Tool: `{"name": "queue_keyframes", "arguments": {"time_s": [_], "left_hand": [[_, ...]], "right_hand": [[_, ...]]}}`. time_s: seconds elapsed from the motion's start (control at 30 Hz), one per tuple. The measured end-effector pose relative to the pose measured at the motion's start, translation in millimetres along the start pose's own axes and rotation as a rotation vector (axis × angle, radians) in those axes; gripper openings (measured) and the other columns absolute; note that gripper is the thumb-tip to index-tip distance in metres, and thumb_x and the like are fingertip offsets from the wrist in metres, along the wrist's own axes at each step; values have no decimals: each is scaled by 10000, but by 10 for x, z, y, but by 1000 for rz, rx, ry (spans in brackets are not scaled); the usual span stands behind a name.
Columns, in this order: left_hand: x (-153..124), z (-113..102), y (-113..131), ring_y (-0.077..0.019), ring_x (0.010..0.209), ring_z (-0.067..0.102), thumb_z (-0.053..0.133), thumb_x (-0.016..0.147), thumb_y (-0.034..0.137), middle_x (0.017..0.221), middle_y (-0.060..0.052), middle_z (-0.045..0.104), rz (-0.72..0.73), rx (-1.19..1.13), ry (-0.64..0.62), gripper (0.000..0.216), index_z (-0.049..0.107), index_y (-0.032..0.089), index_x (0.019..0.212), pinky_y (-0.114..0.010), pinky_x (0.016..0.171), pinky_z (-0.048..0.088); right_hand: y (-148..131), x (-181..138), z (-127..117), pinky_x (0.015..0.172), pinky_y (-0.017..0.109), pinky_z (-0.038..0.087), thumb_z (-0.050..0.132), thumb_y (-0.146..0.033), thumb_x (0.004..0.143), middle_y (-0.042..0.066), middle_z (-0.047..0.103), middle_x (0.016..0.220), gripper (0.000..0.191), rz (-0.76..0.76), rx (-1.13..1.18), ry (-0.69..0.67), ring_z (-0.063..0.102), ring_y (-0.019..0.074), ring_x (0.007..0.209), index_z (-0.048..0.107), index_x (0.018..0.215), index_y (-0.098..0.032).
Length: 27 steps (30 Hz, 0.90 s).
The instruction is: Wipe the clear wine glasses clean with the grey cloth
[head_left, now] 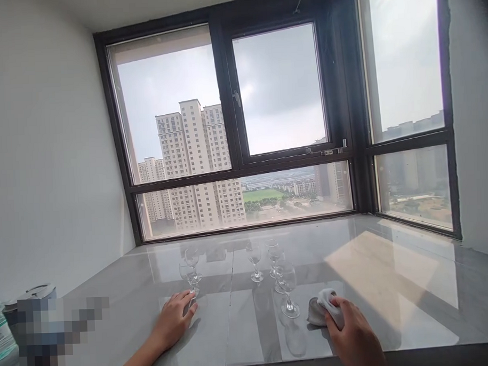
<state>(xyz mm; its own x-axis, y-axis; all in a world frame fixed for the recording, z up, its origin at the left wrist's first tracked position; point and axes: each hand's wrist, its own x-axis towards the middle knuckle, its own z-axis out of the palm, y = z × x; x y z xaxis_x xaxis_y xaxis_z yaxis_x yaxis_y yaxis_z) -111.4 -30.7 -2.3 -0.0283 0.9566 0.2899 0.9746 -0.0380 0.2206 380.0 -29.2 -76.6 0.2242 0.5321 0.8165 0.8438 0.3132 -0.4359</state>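
Rightward, broad sill (pixel 416 305) flanks the right hand (pixel 353 331) clutching a cloth (pixel 327 308).

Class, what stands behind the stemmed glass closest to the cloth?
Behind the closest glass, at least two more stemmed glasses show in part; the window lies beyond. Where glasses overlap, some parts cannot be made out.

Colourless stemmed glasses (pixel 287 280) and a grey-white cloth (pixel 327 308) on a pale grey ledge (pixel 249 332), seen through my remote feed.
I make out faint cloudy marbling on the ledge, with a warm beige patch of sunlight (pixel 387 269); a dark brown window frame (pixel 226 98); a cream tower (pixel 192 147) gridded with small darker windows; a bright green field (pixel 262 194); and a plain off-white wall (pixel 50 131).
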Motion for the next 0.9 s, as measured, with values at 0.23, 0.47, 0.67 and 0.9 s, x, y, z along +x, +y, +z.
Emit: {"name": "queue_keyframes", "arguments": {"time_s": [0.23, 0.47, 0.67, 0.9], "left_hand": [[-35, -39, 44, -309, 1211, 592, 461, 916, 463, 1208, -87, 706, -6, -65, 110, 394, 721, 275, 1144, -472, 1095, 454], [-240, -108, 925, -224, 1018, 649, 489, 928, 271, 1070, -56, 678, 433, -245, -32, 183, 672, 257, 927, -352, 937, 543], [-212, 115, 1978, -262, 1187, 584, 596, 715, 88, 1332, -99, 597, 656, -245, -193, 487, 656, 264, 1166, -417, 1052, 498], [-78, 286, 2528, -331, 1532, 252, 537, 678, 102, 1664, -51, 316, 569, -212, -329, 682, 640, 293, 1325, -512, 1250, 268]], "right_hand": [[17, 34, 15, 665, 363, 587, 361, -599, 1027, 104, 730, 935, 404, -84, -32, 49, 743, 274, 844, 562, 1019, -249], [-65, 47, -35, 600, 326, 573, 361, -598, 1028, 90, 724, 940, 396, -42, -10, 34, 740, 257, 817, 566, 1020, -260], [-123, 45, -58, 654, 355, 574, 392, -537, 1035, 82, 701, 940, 310, -6, 0, 37, 723, 268, 853, 541, 1013, -265], [-116, 31, -61, 686, 356, 579, 475, -366, 1004, 71, 697, 972, 108, 10, -12, 16, 717, 265, 889, 517, 1036, -272]]}}
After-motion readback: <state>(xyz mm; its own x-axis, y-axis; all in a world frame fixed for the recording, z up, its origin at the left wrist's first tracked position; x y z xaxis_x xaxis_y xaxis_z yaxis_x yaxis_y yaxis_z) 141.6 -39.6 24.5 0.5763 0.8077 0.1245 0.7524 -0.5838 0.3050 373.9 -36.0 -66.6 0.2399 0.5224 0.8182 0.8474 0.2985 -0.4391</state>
